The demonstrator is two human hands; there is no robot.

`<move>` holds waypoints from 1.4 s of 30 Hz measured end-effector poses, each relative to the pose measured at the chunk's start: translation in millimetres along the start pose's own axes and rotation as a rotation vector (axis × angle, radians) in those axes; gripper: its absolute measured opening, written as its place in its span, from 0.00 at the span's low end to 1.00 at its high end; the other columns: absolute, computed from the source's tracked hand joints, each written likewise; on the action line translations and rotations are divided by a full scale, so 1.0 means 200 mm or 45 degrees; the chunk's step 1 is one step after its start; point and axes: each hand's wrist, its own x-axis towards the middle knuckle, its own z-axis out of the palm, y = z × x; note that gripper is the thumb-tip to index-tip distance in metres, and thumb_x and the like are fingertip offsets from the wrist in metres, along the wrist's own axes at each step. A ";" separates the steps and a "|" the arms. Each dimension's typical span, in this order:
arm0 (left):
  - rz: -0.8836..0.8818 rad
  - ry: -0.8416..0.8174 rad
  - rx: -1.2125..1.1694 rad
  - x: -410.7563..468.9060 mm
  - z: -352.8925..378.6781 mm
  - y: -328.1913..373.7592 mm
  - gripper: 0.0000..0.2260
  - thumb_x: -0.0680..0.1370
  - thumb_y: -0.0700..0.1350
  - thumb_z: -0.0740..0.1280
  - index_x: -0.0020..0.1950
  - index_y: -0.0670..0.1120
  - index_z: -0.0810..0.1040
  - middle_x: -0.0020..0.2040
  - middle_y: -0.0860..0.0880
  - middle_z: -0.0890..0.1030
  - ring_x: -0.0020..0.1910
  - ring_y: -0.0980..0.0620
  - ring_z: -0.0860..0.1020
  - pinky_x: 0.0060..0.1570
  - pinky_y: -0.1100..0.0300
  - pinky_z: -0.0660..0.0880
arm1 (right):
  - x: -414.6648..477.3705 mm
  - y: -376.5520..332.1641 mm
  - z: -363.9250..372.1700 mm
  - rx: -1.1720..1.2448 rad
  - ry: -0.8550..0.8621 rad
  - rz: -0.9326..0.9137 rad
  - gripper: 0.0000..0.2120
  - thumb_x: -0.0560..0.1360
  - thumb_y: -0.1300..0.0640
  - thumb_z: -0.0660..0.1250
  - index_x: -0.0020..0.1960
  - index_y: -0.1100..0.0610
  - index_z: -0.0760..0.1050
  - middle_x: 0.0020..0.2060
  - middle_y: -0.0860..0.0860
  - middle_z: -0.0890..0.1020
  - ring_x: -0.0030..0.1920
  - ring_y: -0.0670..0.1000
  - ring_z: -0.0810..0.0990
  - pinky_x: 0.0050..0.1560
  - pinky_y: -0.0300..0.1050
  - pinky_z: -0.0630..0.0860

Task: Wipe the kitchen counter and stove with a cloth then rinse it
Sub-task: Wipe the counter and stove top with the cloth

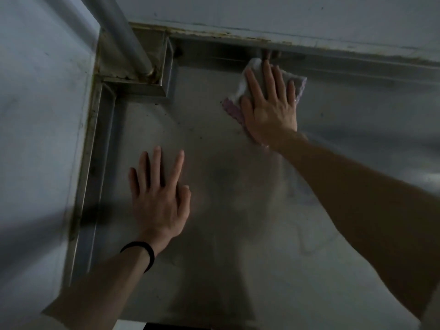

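A stainless steel counter [214, 144] fills the view under dim light. My right hand [270, 108] lies flat, fingers spread, pressing a white and pink cloth [240, 91] onto the counter close to its back edge. Most of the cloth is hidden under the palm; its corners stick out on the left and right. My left hand [158, 198] rests flat on the counter nearer to me, fingers apart, holding nothing. A black band sits on its wrist. No stove or sink is in view.
A raised steel rim [95, 163] runs along the left side and the back [333, 51]. In the back left corner a boxed steel step [142, 89] surrounds a vertical grey pipe [133, 36]. Pale walls stand behind and to the left.
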 end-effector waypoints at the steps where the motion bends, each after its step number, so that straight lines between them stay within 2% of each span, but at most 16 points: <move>1: -0.002 0.010 -0.006 0.00 0.00 0.00 0.31 0.82 0.58 0.55 0.85 0.60 0.52 0.86 0.45 0.53 0.84 0.37 0.55 0.80 0.35 0.51 | 0.02 0.00 -0.01 -0.001 0.012 0.001 0.30 0.85 0.39 0.45 0.85 0.46 0.48 0.85 0.54 0.48 0.84 0.57 0.45 0.82 0.61 0.40; 6: 0.006 0.029 0.004 0.00 -0.01 0.00 0.30 0.82 0.59 0.52 0.85 0.59 0.54 0.86 0.44 0.55 0.83 0.36 0.56 0.80 0.36 0.51 | -0.04 -0.07 0.00 0.026 0.056 0.064 0.30 0.86 0.41 0.45 0.85 0.48 0.46 0.85 0.54 0.46 0.84 0.57 0.43 0.82 0.60 0.38; 11: 0.022 0.042 0.015 0.00 0.00 -0.02 0.30 0.82 0.59 0.53 0.85 0.59 0.55 0.86 0.45 0.54 0.83 0.36 0.56 0.80 0.36 0.53 | -0.14 0.11 0.00 0.003 0.043 -0.057 0.31 0.85 0.37 0.43 0.85 0.45 0.46 0.85 0.53 0.46 0.85 0.55 0.44 0.83 0.60 0.40; 15: 0.011 0.050 0.013 0.00 0.00 -0.02 0.32 0.81 0.57 0.55 0.85 0.60 0.54 0.86 0.45 0.53 0.83 0.36 0.55 0.80 0.36 0.52 | -0.33 0.51 -0.06 0.017 0.091 0.198 0.30 0.85 0.37 0.45 0.84 0.41 0.45 0.85 0.50 0.47 0.85 0.52 0.45 0.83 0.60 0.43; 19: 0.008 0.053 -0.009 0.00 0.00 -0.01 0.32 0.80 0.56 0.57 0.85 0.59 0.56 0.86 0.44 0.54 0.82 0.35 0.56 0.79 0.34 0.53 | -0.58 0.85 -0.17 0.008 0.026 0.425 0.31 0.83 0.33 0.40 0.84 0.39 0.40 0.85 0.49 0.42 0.84 0.52 0.41 0.83 0.63 0.44; 21: 0.003 0.047 -0.005 0.00 -0.01 -0.01 0.32 0.80 0.56 0.57 0.85 0.59 0.56 0.86 0.43 0.55 0.82 0.34 0.57 0.79 0.33 0.54 | -0.62 0.85 -0.17 0.021 0.036 0.524 0.33 0.82 0.33 0.39 0.85 0.42 0.42 0.85 0.51 0.43 0.84 0.54 0.41 0.82 0.63 0.43; 24: -0.010 0.027 -0.012 0.00 -0.02 0.00 0.32 0.79 0.56 0.58 0.85 0.58 0.57 0.85 0.43 0.55 0.82 0.34 0.57 0.79 0.33 0.54 | -0.58 0.64 -0.13 0.057 0.092 0.675 0.36 0.79 0.36 0.40 0.85 0.45 0.47 0.85 0.53 0.46 0.84 0.56 0.44 0.82 0.63 0.44; 26: -0.017 0.021 -0.025 0.00 -0.03 0.01 0.32 0.79 0.55 0.59 0.85 0.58 0.58 0.85 0.43 0.56 0.82 0.34 0.57 0.79 0.33 0.54 | -0.59 0.43 -0.09 0.030 0.083 0.526 0.36 0.79 0.37 0.43 0.85 0.47 0.52 0.85 0.55 0.50 0.84 0.58 0.47 0.82 0.63 0.45; 30: -0.036 0.034 -0.040 0.00 -0.03 0.01 0.31 0.80 0.56 0.56 0.84 0.59 0.58 0.85 0.44 0.56 0.83 0.35 0.56 0.79 0.33 0.53 | -0.78 -0.09 0.10 0.020 0.078 0.098 0.32 0.81 0.42 0.57 0.83 0.48 0.60 0.84 0.57 0.56 0.84 0.59 0.52 0.81 0.64 0.48; 33: -0.021 0.110 -0.056 0.00 -0.01 0.00 0.29 0.82 0.56 0.55 0.84 0.59 0.60 0.85 0.45 0.57 0.83 0.36 0.57 0.79 0.35 0.54 | -0.87 -0.37 0.21 0.130 0.125 -0.063 0.31 0.80 0.43 0.62 0.81 0.48 0.65 0.83 0.56 0.59 0.84 0.58 0.54 0.81 0.62 0.50; 37: -0.015 0.136 -0.037 0.00 0.01 -0.01 0.29 0.82 0.57 0.55 0.84 0.60 0.58 0.85 0.46 0.57 0.83 0.37 0.57 0.80 0.36 0.54 | -0.90 -0.24 0.19 0.140 0.169 -0.183 0.29 0.80 0.43 0.62 0.80 0.46 0.67 0.83 0.55 0.60 0.84 0.56 0.56 0.82 0.59 0.51; 42: -0.008 0.114 -0.042 0.00 0.01 -0.02 0.30 0.81 0.56 0.55 0.85 0.62 0.55 0.85 0.46 0.55 0.83 0.38 0.56 0.80 0.36 0.54 | -1.10 0.30 0.09 0.036 0.168 0.090 0.30 0.81 0.43 0.58 0.82 0.47 0.63 0.83 0.56 0.58 0.84 0.57 0.55 0.80 0.64 0.54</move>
